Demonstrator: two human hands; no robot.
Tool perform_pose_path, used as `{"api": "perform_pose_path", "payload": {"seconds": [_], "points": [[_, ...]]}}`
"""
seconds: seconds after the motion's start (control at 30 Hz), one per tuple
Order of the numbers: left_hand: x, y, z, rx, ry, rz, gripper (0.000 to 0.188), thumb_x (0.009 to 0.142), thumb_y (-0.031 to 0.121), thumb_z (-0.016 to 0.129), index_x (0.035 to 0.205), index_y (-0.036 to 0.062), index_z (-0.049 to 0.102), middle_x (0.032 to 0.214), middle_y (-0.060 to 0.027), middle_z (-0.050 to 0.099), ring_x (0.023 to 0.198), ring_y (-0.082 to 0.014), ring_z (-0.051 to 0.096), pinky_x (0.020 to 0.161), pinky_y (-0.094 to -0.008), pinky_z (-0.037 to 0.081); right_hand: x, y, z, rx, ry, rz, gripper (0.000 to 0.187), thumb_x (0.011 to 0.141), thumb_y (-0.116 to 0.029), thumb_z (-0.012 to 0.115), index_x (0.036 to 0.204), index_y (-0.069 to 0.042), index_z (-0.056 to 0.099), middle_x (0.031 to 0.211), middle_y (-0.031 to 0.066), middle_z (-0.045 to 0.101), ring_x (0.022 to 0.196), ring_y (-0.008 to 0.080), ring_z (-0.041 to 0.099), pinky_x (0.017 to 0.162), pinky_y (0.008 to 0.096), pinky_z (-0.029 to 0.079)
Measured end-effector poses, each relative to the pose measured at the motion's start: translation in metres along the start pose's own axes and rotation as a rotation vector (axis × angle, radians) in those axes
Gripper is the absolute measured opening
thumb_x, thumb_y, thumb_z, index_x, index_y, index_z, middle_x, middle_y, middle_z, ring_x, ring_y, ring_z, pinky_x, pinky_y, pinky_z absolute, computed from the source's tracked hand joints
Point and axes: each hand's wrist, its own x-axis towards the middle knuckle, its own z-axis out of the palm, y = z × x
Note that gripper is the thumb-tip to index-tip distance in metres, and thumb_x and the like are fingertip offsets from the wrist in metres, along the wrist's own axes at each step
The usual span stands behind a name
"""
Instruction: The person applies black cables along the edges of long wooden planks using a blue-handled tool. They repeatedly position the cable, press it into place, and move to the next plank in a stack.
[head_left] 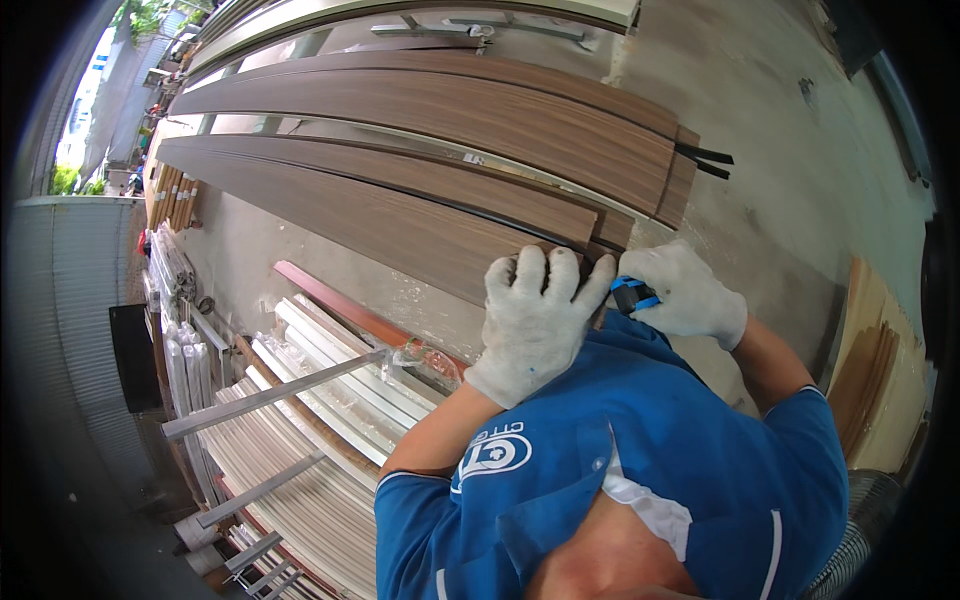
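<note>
My left hand (540, 318), in a whitish work glove, lies over the near right end of a brown wood-grain plank (380, 208). Its fingers are apart and slightly bent on the plank, with the thumb toward the right. Just beside it, my right hand (690, 292), gloved the same way, is closed around a compact blue-and-black tape measure (633, 295). The tool sits close to the left thumb, at the plank's end. The corner of the plank and the underside of the left fingers are hidden.
More brown planks (480, 100) lie farther off, with black strips (708, 160) poking out at their right ends. At the lower left, a metal rack (275, 395) carries pale profiles (300, 500). Wooden boards (875, 360) lean at the right. A fan guard (860, 520) shows at lower right.
</note>
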Motion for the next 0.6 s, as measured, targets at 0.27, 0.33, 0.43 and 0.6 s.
{"api": "perform_pose_path", "payload": {"seconds": [0.27,0.33,0.43,0.6], "points": [[-0.004,-0.004,0.018,-0.097,0.176,0.084,0.032,0.073,0.022,0.071,0.105,0.016,0.073,0.104,-0.0004,0.057,0.098,-0.0218,0.057,0.086,-0.0413,0.047,0.047,-0.041,-0.071,-0.176,0.032,-0.017,0.03,0.089,-0.029,0.076,0.11,-0.008,0.067,0.093,0.0149,0.07,0.089,0.0372,0.07,0.077,0.0443,0.054],[-0.006,-0.005,0.02,-0.091,0.185,0.083,0.034,0.07,0.024,0.071,0.104,0.0165,0.073,0.103,0.0003,0.057,0.096,-0.0207,0.056,0.085,-0.0401,0.047,0.082,-0.04,-0.066,-0.237,0.109,-0.169,0.035,0.097,-0.039,0.07,0.113,-0.008,0.066,0.094,0.0164,0.072,0.093,0.0369,0.07,0.081,0.0453,0.054],[-0.007,-0.005,0.021,-0.101,0.203,0.069,0.036,0.07,0.026,0.071,0.104,0.0166,0.073,0.102,0.0007,0.057,0.095,-0.0198,0.056,0.084,-0.0388,0.048,0.137,-0.04,-0.053,-0.184,-0.062,-0.125,0.034,0.1,-0.039,0.066,0.116,-0.009,0.065,0.096,0.0162,0.072,0.1,0.0363,0.07,0.086,0.0473,0.053],[-0.008,-0.008,0.022,-0.162,0.229,0.049,0.037,0.069,0.027,0.073,0.104,0.0157,0.073,0.103,0.0003,0.059,0.096,-0.0204,0.057,0.084,-0.0392,0.048,0.192,-0.053,-0.032,-0.424,-0.263,0.012,0.029,0.103,-0.034,0.063,0.123,-0.013,0.066,0.103,0.0162,0.073,0.101,0.0368,0.071,0.088,0.0505,0.054]]}}
